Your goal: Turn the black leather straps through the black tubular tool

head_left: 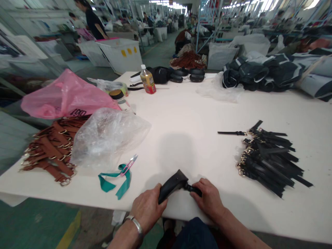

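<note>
My left hand (148,208), with a metal bracelet at the wrist, is closed round a wide black strap (172,185) that arches up near the table's front edge. In my right hand (209,197) is a narrower black strap (194,189), pinched between thumb and fingers. The two straps meet between my hands, where a small dark fitting shows; whether they are joined cannot be made out. To the right lies a pile of short black straps with gold clasps (269,157). One black strap (230,133) sticks out from it to the left.
On the left are brown straps with metal rings (55,145), a clear plastic bag (109,135), a pink bag (67,97), and pink-handled thread snips (129,165) on a teal ribbon (124,186). A bottle (148,81) and dark bundles (259,72) stand along the back. A person (93,22) is beyond.
</note>
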{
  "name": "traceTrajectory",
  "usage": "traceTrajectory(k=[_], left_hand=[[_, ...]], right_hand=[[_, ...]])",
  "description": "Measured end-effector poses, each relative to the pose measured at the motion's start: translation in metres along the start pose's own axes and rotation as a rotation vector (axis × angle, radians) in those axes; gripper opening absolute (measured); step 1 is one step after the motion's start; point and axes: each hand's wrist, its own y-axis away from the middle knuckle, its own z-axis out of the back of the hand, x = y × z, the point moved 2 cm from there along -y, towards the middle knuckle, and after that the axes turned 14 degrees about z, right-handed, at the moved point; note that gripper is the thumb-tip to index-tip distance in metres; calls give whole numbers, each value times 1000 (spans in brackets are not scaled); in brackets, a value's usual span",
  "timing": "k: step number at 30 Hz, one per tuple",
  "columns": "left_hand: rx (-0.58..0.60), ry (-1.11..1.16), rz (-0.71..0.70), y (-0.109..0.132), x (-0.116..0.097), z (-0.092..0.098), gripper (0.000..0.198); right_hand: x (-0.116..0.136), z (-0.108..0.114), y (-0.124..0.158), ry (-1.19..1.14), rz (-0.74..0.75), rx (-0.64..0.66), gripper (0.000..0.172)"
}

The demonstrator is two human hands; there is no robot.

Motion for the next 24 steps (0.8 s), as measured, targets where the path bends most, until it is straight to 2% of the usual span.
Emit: traceTrajectory(k=[4, 9, 12, 14, 16, 17, 19, 20, 22, 24], left_hand=[[8, -12, 65, 0, 14, 2, 32], [27, -7, 113, 11, 38, 6, 35], [44, 7, 124, 19, 40, 5, 37], [70, 2, 130, 23, 36, 4, 36], [82, -2, 128, 28, 29, 5, 34], [80, -1, 125, 29, 26, 5, 34], [72, 5, 120, 31, 21, 6, 34], [71, 8, 117, 32, 20, 7, 34], [70, 2, 114, 34, 19, 9, 37], [70, -16, 110, 35, 18, 10, 40]], right_hand=[[11, 3, 0, 20, -114, 62, 13], [18, -5, 5, -156, -164, 71, 20], [16, -3, 7, -179, -164, 88, 25], [12, 8, -1, -76, -72, 45, 36], [9, 21, -17, 31, 125, 54, 50], [8, 26, -27, 49, 252, 107, 52], [5, 33, -46, 24, 465, 274, 47], [4, 35, -54, 12, 526, 338, 43], [1, 39, -65, 10, 554, 393, 33], [-1, 40, -66, 21, 519, 381, 22]])
